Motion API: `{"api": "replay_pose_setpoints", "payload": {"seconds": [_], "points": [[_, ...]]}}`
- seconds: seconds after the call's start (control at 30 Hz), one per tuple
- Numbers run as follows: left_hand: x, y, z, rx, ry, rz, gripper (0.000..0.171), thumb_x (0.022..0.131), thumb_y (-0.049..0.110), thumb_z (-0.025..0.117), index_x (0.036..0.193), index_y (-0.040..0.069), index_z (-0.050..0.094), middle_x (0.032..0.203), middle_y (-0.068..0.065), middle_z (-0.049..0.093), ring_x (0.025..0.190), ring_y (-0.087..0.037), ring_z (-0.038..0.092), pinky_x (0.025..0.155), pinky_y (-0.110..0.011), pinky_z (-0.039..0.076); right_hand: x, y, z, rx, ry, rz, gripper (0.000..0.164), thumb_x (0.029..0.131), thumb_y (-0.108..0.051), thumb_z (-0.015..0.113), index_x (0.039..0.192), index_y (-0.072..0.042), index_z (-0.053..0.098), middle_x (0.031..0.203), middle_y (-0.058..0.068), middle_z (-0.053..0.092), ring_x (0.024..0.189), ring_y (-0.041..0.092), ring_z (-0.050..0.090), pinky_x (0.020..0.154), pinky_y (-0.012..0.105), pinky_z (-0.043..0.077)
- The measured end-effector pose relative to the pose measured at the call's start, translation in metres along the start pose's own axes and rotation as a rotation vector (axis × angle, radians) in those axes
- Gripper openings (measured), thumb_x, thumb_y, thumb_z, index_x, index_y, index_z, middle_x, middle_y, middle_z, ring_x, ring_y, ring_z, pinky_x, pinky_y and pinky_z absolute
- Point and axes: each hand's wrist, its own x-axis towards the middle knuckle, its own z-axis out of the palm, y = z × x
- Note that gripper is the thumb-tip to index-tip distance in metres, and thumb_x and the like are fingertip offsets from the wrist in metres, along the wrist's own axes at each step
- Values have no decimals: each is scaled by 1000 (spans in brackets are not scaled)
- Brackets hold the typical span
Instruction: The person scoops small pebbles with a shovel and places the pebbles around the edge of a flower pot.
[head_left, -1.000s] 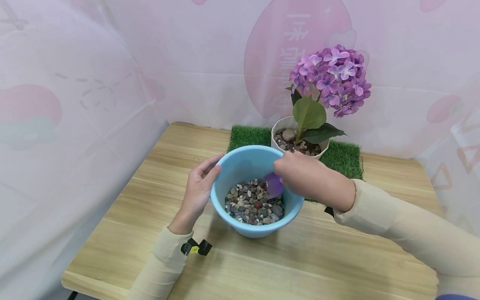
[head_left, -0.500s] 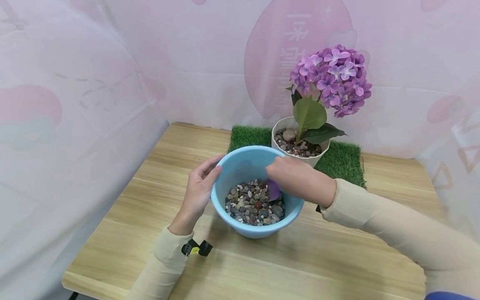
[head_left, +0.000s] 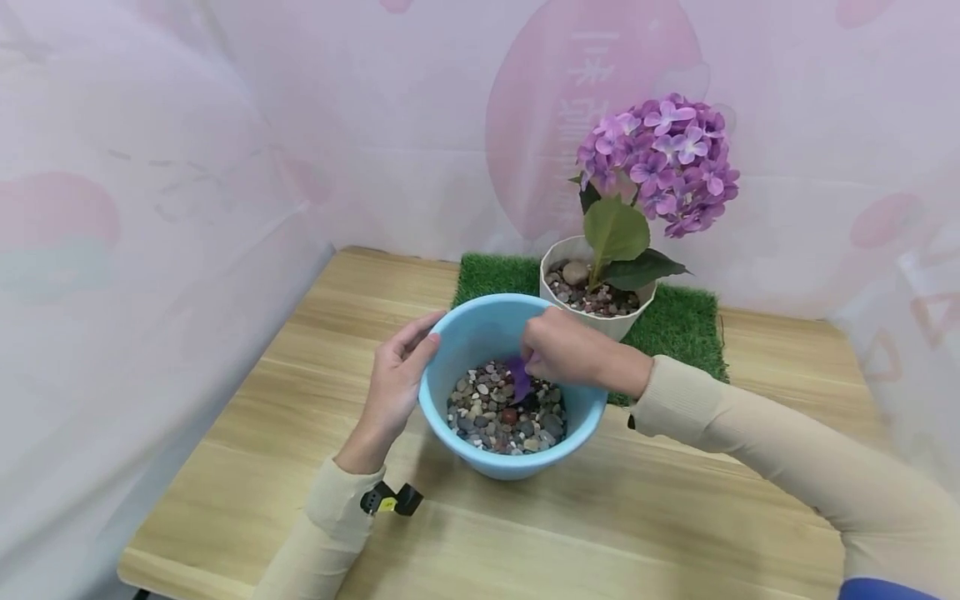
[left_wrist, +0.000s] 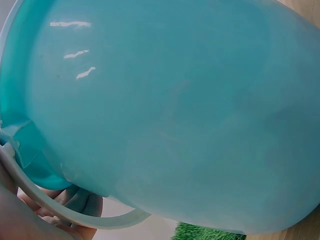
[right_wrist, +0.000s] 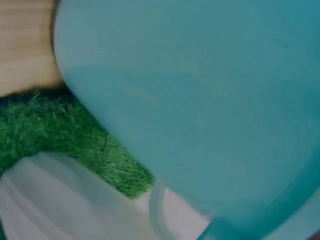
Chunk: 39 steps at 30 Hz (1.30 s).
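A light blue bucket [head_left: 480, 323] stands on the table, with mixed pebbles [head_left: 487, 421] covering its bottom. My left hand [head_left: 393, 379] grips the left side of its rim, thumb at the near edge. In the left wrist view, my fingers [left_wrist: 87, 205] show beside the bucket's pale handle [left_wrist: 100, 221]. My right hand [head_left: 572, 348] reaches over the right rim, fingers curled around a small purple shovel [head_left: 520, 382], its blade down among the pebbles. The shovel's grip is hidden inside that hand. The right wrist view shows mainly the bucket's outer wall [right_wrist: 190, 100].
Behind the bucket, a white pot [head_left: 551, 287] holds a purple hydrangea [head_left: 660, 162] and pebbles. It stands on a green artificial grass mat [head_left: 690, 333], close to the bucket's rim. A pale printed cloth [head_left: 405, 125] hangs behind the wooden table [head_left: 277, 417]. Something blue [head_left: 881, 590] shows at bottom right.
My right hand has moved left and farther over the bucket, drawing the purple shovel leftward through the pebbles. The left hand keeps its grip on the rim.
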Motion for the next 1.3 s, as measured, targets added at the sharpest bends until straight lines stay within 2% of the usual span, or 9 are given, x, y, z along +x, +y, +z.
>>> {"api": "replay_pose_setpoints", "payload": {"seconds": [0.1, 0.27, 0.47, 0.67, 0.8, 0.97, 1.3], "points": [[0, -1, 1, 0, -4, 4, 39, 110, 15, 55, 147, 6, 60, 143, -17, 66, 128, -36, 68, 100, -41, 65, -1, 1, 7, 16, 27, -12, 16, 80, 10, 70, 78, -2, 80, 69, 7, 76, 54, 7, 61, 51, 15, 54], [-2, -4, 1, 0, -7, 8, 39, 110, 13, 55, 147, 4, 59, 143, -19, 66, 127, -36, 68, 100, -38, 65, -7, -2, 14, 31, 54, -53, 6, 83, 3, 80, 87, -1, 82, 82, 12, 81, 68, 14, 76, 68, 19, 66], [-2, -2, -1, 8, -6, 26, 38, 110, 15, 54, 146, 6, 61, 142, -17, 67, 128, -35, 68, 100, -35, 65, -11, -6, 14, 68, 74, -100, 5, 88, -4, 82, 92, -1, 83, 88, 12, 82, 78, 17, 81, 75, 20, 67], [0, 0, 0, 2, -9, 35, 40, 110, 13, 54, 148, 1, 58, 143, -20, 65, 128, -37, 67, 100, -36, 64, -11, -6, 12, 111, 90, -100, 5, 89, -8, 82, 92, -3, 83, 89, 9, 83, 79, 14, 81, 74, 18, 66], [0, 0, -1, 14, -10, 26, 40, 110, 13, 54, 148, 1, 58, 144, -21, 65, 128, -36, 68, 99, -36, 65, -13, -8, 15, 172, 88, -104, 7, 90, -11, 82, 91, -4, 83, 88, 9, 83, 79, 10, 80, 73, 16, 65], [3, 1, -4, 26, 3, 35, 40, 110, 14, 54, 147, 1, 58, 143, -20, 66, 127, -36, 68, 98, -35, 65, -10, -10, 19, 192, 105, -135, 6, 91, -9, 81, 91, -2, 83, 88, 10, 82, 77, 9, 80, 71, 13, 64], [0, -2, -3, 9, -3, 3, 40, 110, 14, 55, 148, 3, 58, 144, -18, 66, 130, -36, 67, 100, -37, 64, -17, -9, 16, 276, 91, -47, 10, 90, -14, 84, 94, -5, 84, 89, 7, 83, 77, 4, 79, 72, 13, 64]]}}
